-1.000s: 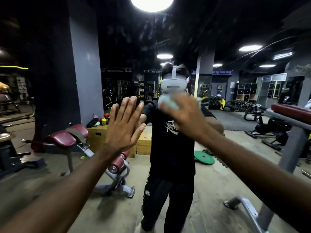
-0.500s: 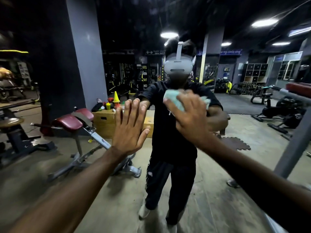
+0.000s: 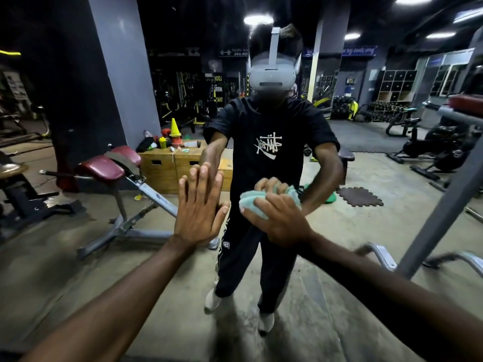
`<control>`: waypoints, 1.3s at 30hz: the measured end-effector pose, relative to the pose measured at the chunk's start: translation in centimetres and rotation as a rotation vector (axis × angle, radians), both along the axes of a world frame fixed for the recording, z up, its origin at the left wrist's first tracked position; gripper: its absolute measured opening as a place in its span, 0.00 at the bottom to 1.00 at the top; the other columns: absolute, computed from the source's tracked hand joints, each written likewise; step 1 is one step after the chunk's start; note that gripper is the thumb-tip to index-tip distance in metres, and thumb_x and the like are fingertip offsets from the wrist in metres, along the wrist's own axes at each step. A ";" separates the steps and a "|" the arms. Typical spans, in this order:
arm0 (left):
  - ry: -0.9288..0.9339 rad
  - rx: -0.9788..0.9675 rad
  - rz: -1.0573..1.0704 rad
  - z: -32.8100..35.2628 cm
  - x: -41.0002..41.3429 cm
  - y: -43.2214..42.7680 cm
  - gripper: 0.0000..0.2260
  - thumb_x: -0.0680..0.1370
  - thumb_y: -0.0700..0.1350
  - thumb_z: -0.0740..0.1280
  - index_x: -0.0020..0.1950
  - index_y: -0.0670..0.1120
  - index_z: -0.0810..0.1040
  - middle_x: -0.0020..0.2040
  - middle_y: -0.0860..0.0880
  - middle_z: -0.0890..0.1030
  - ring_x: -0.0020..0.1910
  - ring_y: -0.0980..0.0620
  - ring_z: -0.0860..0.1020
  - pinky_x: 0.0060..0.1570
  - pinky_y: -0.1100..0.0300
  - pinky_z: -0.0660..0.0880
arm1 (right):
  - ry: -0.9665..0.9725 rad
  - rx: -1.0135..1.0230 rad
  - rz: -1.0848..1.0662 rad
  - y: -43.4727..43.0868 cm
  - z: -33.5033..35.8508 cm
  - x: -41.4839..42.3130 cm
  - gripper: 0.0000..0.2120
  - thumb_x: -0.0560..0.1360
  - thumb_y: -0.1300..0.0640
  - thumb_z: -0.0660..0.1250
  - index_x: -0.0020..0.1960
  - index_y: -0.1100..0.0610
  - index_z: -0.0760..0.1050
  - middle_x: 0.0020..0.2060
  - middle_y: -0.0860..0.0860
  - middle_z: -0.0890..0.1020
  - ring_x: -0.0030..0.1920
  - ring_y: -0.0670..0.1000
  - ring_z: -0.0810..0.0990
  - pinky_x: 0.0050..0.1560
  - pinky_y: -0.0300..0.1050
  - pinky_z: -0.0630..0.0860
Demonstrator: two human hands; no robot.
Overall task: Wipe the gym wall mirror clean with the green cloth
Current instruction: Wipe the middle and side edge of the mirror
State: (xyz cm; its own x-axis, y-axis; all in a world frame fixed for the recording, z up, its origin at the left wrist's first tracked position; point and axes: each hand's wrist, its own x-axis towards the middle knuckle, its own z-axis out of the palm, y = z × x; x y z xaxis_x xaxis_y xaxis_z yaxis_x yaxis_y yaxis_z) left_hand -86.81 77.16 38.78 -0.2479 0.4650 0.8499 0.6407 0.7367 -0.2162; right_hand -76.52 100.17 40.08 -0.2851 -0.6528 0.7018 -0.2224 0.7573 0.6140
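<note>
The gym wall mirror (image 3: 78, 74) fills the whole view and reflects me standing in front of it. My left hand (image 3: 198, 212) lies flat on the glass with straight fingers, meeting its own reflection. Just to its right, my right hand (image 3: 282, 220) grips the bunched green cloth (image 3: 252, 205) and presses it against the mirror at about waist height of my reflection. Most of the cloth is hidden under my fingers; its pale green folds stick out on the left and at the top.
The glass reflects the gym behind me: a bench with maroon pads (image 3: 109, 165) at the left, a wooden box (image 3: 167, 171) with bottles and a yellow cone, a grey pillar (image 3: 122, 74), and a slanted metal frame (image 3: 439, 212) at the right.
My right hand has carried the cloth down the mirror, from head height of my reflection to its waist. My left hand has stayed flat on the glass, also lower now.
</note>
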 end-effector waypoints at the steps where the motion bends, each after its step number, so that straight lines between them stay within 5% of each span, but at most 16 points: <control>1: -0.001 -0.008 -0.004 -0.3 -0.1 -0.3 0.32 0.85 0.58 0.51 0.84 0.40 0.52 0.84 0.39 0.39 0.83 0.38 0.41 0.80 0.36 0.42 | -0.048 0.056 0.005 0.2 0.3 0.1 0.15 0.83 0.56 0.62 0.67 0.52 0.78 0.59 0.56 0.73 0.54 0.59 0.77 0.46 0.54 0.74; 3: 0.004 -0.003 -0.016 -0.3 -0.2 -0.6 0.32 0.85 0.58 0.54 0.83 0.40 0.54 0.84 0.40 0.39 0.83 0.38 0.40 0.80 0.36 0.42 | -0.028 0.059 0.049 0.4 3.0 0.4 0.15 0.82 0.58 0.63 0.67 0.52 0.79 0.58 0.56 0.73 0.54 0.59 0.75 0.48 0.56 0.72; 7: 0.002 0.070 0.033 1.5 -1.8 -2.8 0.34 0.84 0.61 0.53 0.84 0.42 0.52 0.84 0.41 0.42 0.83 0.39 0.40 0.78 0.34 0.41 | 0.128 -0.240 0.035 -0.5 3.5 -0.3 0.17 0.79 0.61 0.67 0.67 0.53 0.79 0.59 0.57 0.72 0.55 0.62 0.76 0.50 0.57 0.73; 11: 0.150 -0.106 -0.005 2.7 -3.6 -6.5 0.33 0.84 0.59 0.55 0.85 0.44 0.53 0.84 0.40 0.48 0.83 0.36 0.51 0.79 0.34 0.50 | -0.047 0.065 0.110 -3.7 -1.9 -1.4 0.14 0.82 0.59 0.64 0.66 0.52 0.77 0.56 0.55 0.73 0.51 0.58 0.76 0.43 0.55 0.74; 13: 0.156 -0.053 0.009 4.3 -4.2 -7.6 0.34 0.84 0.59 0.57 0.85 0.43 0.53 0.84 0.39 0.48 0.83 0.37 0.48 0.80 0.37 0.46 | -0.101 0.111 0.114 -4.6 2.1 -2.0 0.13 0.81 0.60 0.65 0.66 0.55 0.74 0.55 0.57 0.73 0.50 0.59 0.75 0.44 0.56 0.75; 19: 0.207 -0.100 0.025 10.7 -5.8 -10.9 0.31 0.85 0.60 0.51 0.84 0.44 0.56 0.84 0.40 0.53 0.83 0.37 0.51 0.80 0.37 0.47 | 0.163 -0.315 0.088 -8.9 14.8 -4.3 0.23 0.71 0.66 0.71 0.65 0.58 0.80 0.58 0.59 0.71 0.57 0.62 0.73 0.53 0.57 0.70; 23: 0.132 0.027 0.081 14.0 -6.5 -11.6 0.32 0.84 0.59 0.53 0.85 0.46 0.53 0.85 0.39 0.49 0.84 0.38 0.45 0.80 0.37 0.42 | -0.061 -0.036 0.093 -10.5 8.3 -4.6 0.16 0.79 0.60 0.67 0.66 0.57 0.78 0.56 0.61 0.78 0.54 0.62 0.77 0.51 0.57 0.74; 26: 0.223 -0.055 0.089 15.9 -7.1 -12.3 0.32 0.84 0.58 0.56 0.85 0.47 0.54 0.85 0.40 0.50 0.84 0.39 0.49 0.80 0.38 0.46 | -0.055 0.086 0.052 -10.1 13.5 -4.4 0.15 0.81 0.58 0.62 0.65 0.57 0.79 0.55 0.60 0.79 0.53 0.61 0.77 0.50 0.55 0.71; 29: 0.253 -0.025 0.053 16.2 -7.6 -12.8 0.32 0.84 0.58 0.55 0.84 0.46 0.57 0.85 0.40 0.52 0.84 0.39 0.50 0.80 0.39 0.46 | 0.177 -0.193 0.053 -10.0 21.0 -5.2 0.17 0.76 0.65 0.67 0.64 0.59 0.80 0.55 0.64 0.79 0.56 0.63 0.76 0.51 0.56 0.70; 32: 0.187 0.085 0.095 18.6 -8.3 -13.1 0.34 0.84 0.60 0.52 0.85 0.43 0.52 0.85 0.40 0.48 0.84 0.38 0.47 0.80 0.38 0.42 | 0.184 -0.385 0.019 -12.0 20.0 -6.2 0.29 0.68 0.67 0.73 0.68 0.57 0.77 0.59 0.62 0.75 0.59 0.61 0.72 0.53 0.57 0.72; 35: 0.189 0.063 0.114 19.4 -8.9 -13.6 0.35 0.84 0.61 0.51 0.85 0.43 0.50 0.85 0.39 0.48 0.83 0.37 0.48 0.80 0.36 0.43 | 0.032 -0.162 0.060 -13.3 15.2 -6.3 0.24 0.74 0.61 0.71 0.69 0.56 0.75 0.59 0.60 0.75 0.56 0.62 0.76 0.52 0.57 0.74; 39: 0.199 0.076 0.086 19.3 -8.6 -13.6 0.34 0.84 0.62 0.49 0.84 0.43 0.56 0.84 0.40 0.53 0.83 0.38 0.50 0.80 0.38 0.45 | 0.051 -0.044 0.022 -12.6 21.4 -6.4 0.17 0.78 0.61 0.68 0.67 0.57 0.78 0.54 0.60 0.78 0.52 0.60 0.75 0.48 0.57 0.73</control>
State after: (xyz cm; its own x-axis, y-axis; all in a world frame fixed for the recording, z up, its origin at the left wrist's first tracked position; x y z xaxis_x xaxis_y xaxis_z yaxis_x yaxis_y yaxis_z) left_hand -95.40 63.52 58.08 -0.1075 0.3819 0.9179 0.5249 0.8059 -0.2738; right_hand -82.93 87.55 61.49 -0.2341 -0.6270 0.7430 -0.2083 0.7789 0.5916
